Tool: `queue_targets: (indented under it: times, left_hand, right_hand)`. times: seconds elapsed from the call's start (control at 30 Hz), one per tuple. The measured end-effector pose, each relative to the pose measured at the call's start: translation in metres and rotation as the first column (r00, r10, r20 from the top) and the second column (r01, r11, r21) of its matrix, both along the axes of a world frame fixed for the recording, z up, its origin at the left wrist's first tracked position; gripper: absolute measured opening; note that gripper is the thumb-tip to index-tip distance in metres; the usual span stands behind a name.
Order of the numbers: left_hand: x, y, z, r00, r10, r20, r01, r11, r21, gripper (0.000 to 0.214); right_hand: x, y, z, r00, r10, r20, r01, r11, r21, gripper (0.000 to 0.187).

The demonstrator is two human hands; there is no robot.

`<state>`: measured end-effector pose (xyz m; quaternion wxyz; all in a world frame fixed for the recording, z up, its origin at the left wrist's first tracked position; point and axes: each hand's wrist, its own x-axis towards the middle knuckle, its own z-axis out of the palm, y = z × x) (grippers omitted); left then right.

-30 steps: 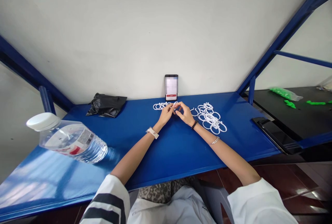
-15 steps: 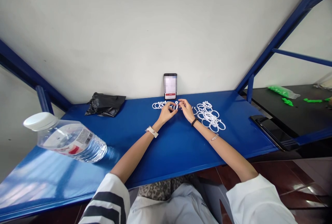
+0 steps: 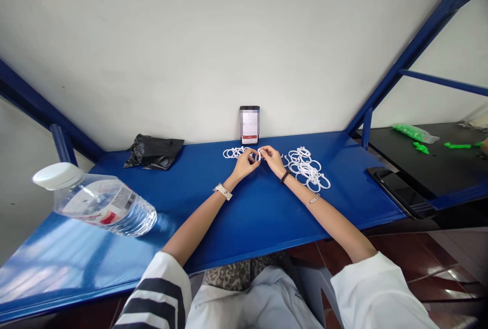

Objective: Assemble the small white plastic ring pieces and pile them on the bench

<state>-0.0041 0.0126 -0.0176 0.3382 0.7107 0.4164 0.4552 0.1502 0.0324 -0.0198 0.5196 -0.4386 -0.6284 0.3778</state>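
My left hand (image 3: 246,165) pinches a white plastic ring (image 3: 258,155) between thumb and fingers, just above the blue table. My right hand (image 3: 273,160) meets it from the right, its fingertips closed on the upper end of the same ring. Fingers cover part of the ring. Left of my left hand lies a small row of overlapping white rings (image 3: 231,153). Beside my right hand spreads a larger loose heap of white rings (image 3: 306,169), some with small knobs at their ends.
A phone (image 3: 249,125) leans upright against the wall behind my hands. On the blue table (image 3: 244,227) are a black plastic bag (image 3: 154,152) and a water bottle (image 3: 102,204) at left. A dark glossy object (image 3: 394,191) lies at the right edge. Green pieces (image 3: 415,133) lie on a black surface beyond.
My right hand's fingers have moved left and closed on the top of the ring; before, they were apart from it. My left hand keeps its pinch. The view has shifted slightly.
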Motion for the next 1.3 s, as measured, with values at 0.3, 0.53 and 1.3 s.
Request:
queue_targets:
  times: [0.3,0.53,1.3]
  left_hand:
    - [0.002,0.004,-0.006,0.996,0.050,0.070,-0.045,0.997,-0.062,0.032]
    - [0.001,0.002,-0.002,0.999,0.045,0.004,-0.045,0.996,-0.074,0.038]
    - [0.003,-0.004,0.007,0.998,0.062,0.025,-0.060,0.996,-0.061,0.035]
  right_hand:
    - [-0.001,-0.001,0.001,0.999,0.025,-0.028,-0.025,1.000,0.017,0.032]
    - [-0.002,-0.003,0.002,1.000,0.018,0.002,-0.018,0.998,0.060,0.032]
    - [-0.003,-0.007,0.009,0.995,0.048,-0.090,-0.052,0.998,-0.036,0.033]
